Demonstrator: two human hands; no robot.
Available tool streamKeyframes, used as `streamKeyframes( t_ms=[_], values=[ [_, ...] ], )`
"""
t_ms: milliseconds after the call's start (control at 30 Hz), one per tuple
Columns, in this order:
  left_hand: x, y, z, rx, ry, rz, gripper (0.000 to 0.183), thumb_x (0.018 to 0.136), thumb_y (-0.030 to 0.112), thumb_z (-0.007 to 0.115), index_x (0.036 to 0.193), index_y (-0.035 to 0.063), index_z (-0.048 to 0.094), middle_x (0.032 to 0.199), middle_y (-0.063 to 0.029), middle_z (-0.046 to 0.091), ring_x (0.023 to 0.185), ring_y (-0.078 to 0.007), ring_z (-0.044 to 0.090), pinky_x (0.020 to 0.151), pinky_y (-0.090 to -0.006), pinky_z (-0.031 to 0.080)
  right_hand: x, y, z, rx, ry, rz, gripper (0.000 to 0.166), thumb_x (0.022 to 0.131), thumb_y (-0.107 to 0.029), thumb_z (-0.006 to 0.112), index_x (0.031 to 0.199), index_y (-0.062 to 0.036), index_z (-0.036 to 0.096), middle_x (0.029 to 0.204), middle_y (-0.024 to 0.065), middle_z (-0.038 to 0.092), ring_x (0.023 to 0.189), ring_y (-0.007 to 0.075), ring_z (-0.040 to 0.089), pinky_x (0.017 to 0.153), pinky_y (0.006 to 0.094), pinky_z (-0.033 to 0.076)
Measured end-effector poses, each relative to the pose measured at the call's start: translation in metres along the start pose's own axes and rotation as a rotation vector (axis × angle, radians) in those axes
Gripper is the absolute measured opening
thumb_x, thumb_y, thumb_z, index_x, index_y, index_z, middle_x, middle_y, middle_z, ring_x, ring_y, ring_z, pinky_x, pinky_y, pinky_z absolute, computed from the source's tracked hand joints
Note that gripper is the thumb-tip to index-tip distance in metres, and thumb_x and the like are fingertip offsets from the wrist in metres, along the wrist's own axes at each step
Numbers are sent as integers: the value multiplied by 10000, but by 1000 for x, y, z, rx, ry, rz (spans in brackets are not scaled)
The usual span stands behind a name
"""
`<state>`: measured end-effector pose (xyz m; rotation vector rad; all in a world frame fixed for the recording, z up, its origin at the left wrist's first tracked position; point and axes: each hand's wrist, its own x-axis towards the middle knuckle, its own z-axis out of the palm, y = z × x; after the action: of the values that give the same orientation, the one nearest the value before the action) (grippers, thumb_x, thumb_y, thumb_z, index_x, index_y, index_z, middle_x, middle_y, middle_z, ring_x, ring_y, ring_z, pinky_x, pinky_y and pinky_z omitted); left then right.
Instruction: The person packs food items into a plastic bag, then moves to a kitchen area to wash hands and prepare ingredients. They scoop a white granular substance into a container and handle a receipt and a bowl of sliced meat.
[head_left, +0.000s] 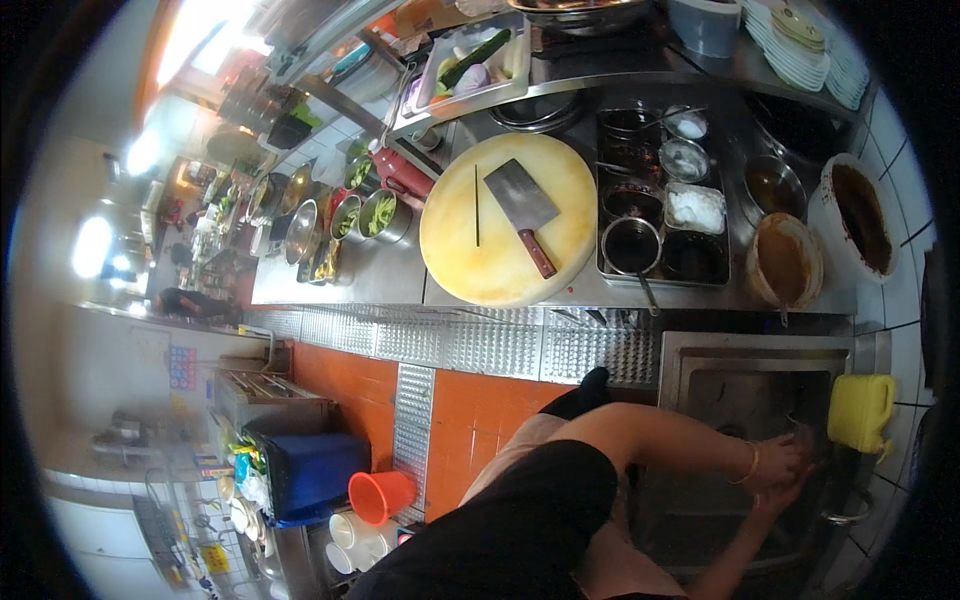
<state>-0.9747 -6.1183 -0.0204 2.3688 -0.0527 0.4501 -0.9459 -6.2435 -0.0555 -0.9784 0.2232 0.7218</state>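
Observation:
Over the stainless-steel sink (679, 356) at the lower right, my left hand (780, 459) and my right hand (776, 496) are close together and touch. Which hand is which is judged from the arms; the fingers are blurred and dim, so whether they hold something does not show. A gold-coloured bracelet circles one wrist. On the counter, away from both hands, a round yellowish chopping board (457, 262) bears a cleaver (523, 196) with a wooden handle and a thin dark rod (477, 206).
A tray (664, 280) of sauce and seasoning containers stands right of the board. Beside it are a bowl of brown sauce (784, 259) and a white bucket (829, 195). A yellow jug (860, 412) borders the sink. An orange-red bucket (381, 496) and a blue bin (319, 472) stand lower left.

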Motion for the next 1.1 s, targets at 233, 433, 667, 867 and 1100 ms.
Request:
streamKeyframes(
  t_ms=[233,433,667,867,1100],
  values=[
    [-10,-23,-152,-41,83,705,566,815,190,657,1343,103,471,1318,-125,530,1329,-345,392,1077,-575,323,-30,-61,0,-30,-257,248,233,956,-255,518,1100,-73,532,830,41,573,608,150,544,482,280,418],
    [50,-1,-137,-51,-78,990,447,857,222,616,1287,141,529,1269,-71,576,1194,-334,528,895,-489,496,-55,-95,53,131,-593,708,211,856,-267,603,803,-97,489,529,9,392,390,131,366,331,275,279],
    [47,27,-128,267,-840,447,416,848,261,642,1231,99,614,908,-110,661,968,-292,650,827,-429,530,-66,-92,89,-1263,-252,56,156,850,-170,620,916,-44,555,590,83,538,447,240,517,434,352,379],
    [25,14,-120,38,-1131,49,491,838,258,657,1284,88,545,1088,-131,596,1038,-324,614,833,-437,532,-45,-56,60,-1939,-252,-764,156,809,-153,641,900,-47,571,640,119,581,503,274,575,444,363,404],
    [20,2,-153,-420,-613,33,732,814,161,694,1447,100,330,1438,-157,363,1298,-347,431,929,-434,498,-68,-85,65,-587,169,419,70,828,-149,606,828,-114,547,543,-24,437,379,120,401,351,267,282]
  ],
)
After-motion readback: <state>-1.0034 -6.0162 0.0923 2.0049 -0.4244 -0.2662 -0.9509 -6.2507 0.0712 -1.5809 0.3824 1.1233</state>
